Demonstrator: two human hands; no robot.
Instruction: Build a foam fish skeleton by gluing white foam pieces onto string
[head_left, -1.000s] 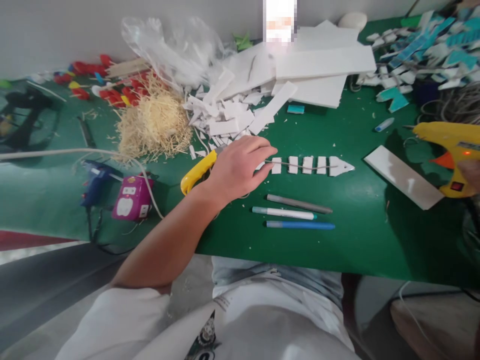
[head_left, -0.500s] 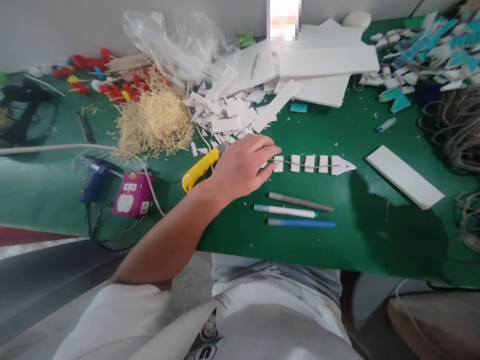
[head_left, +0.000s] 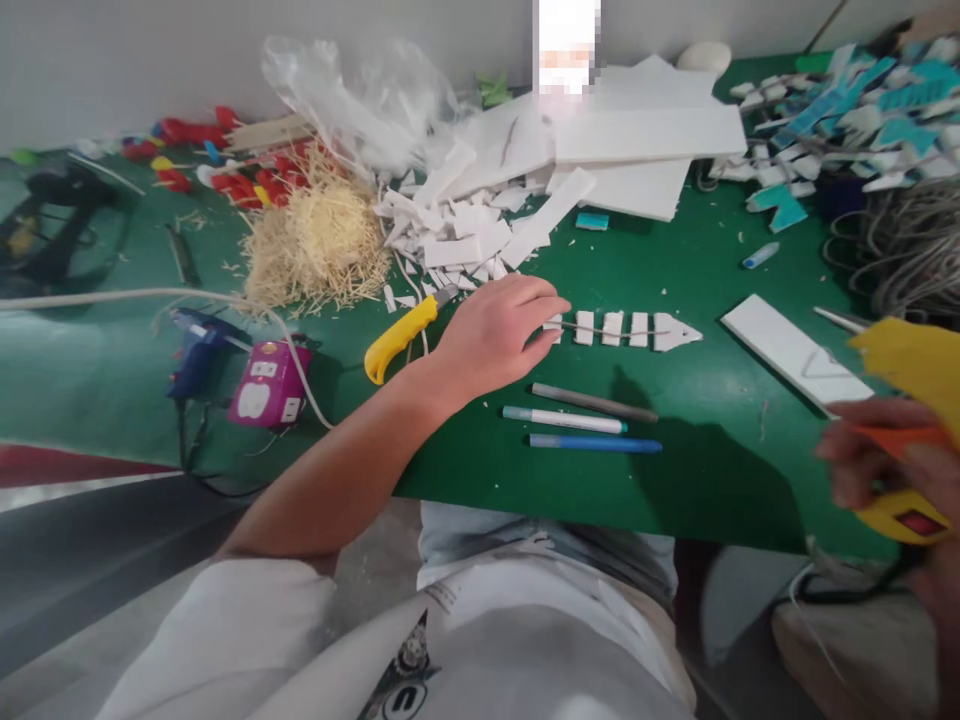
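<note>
My left hand (head_left: 495,335) rests on the green table (head_left: 712,440), its fingers pressing the left end of a thin stick (head_left: 600,329) that carries a row of small white foam pieces (head_left: 622,329) and ends in a pointed white tip (head_left: 675,332). At the right edge my right hand (head_left: 892,480) is closed round a yellow glue gun (head_left: 911,400) with an orange trigger, held above the table's front edge. A yellow utility knife (head_left: 397,338) lies just left of my left hand.
Three pens (head_left: 592,422) lie in front of the foam row. A white foam strip (head_left: 795,352) lies at the right. Foam scraps (head_left: 465,225), foam boards (head_left: 645,140), a straw pile (head_left: 315,245), a purple socket box (head_left: 268,383), a blue glue gun (head_left: 196,352) and coiled wire (head_left: 907,235) crowd the table.
My right hand with the yellow glue gun left the view half a second ago and has come back in at the right, lower and nearer. My left hand has stayed on the stick.
</note>
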